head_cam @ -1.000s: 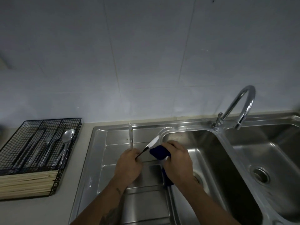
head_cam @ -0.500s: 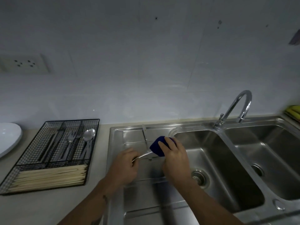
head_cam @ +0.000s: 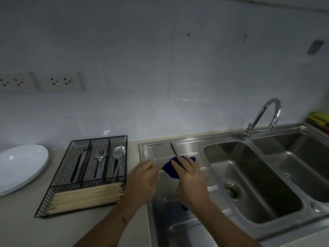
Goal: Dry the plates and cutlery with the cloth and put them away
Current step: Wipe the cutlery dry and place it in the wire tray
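Two hands are busy over the draining board [head_cam: 179,218]: a knife [head_cam: 173,148] is pinched by the left hand [head_cam: 140,182]. Its middle is wrapped in a blue cloth [head_cam: 171,169], gripped by the right hand [head_cam: 191,184].

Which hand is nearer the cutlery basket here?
Left. The left hand holds a knife just right of the cutlery basket, over the sink's edge. The right hand, gripping the cloth, is farther right over the drainboard.

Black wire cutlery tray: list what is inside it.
The wire cutlery tray holds knives, forks and spoons in three rear slots, and pale chopsticks across the front. Exact counts are hidden by overlap and mesh.
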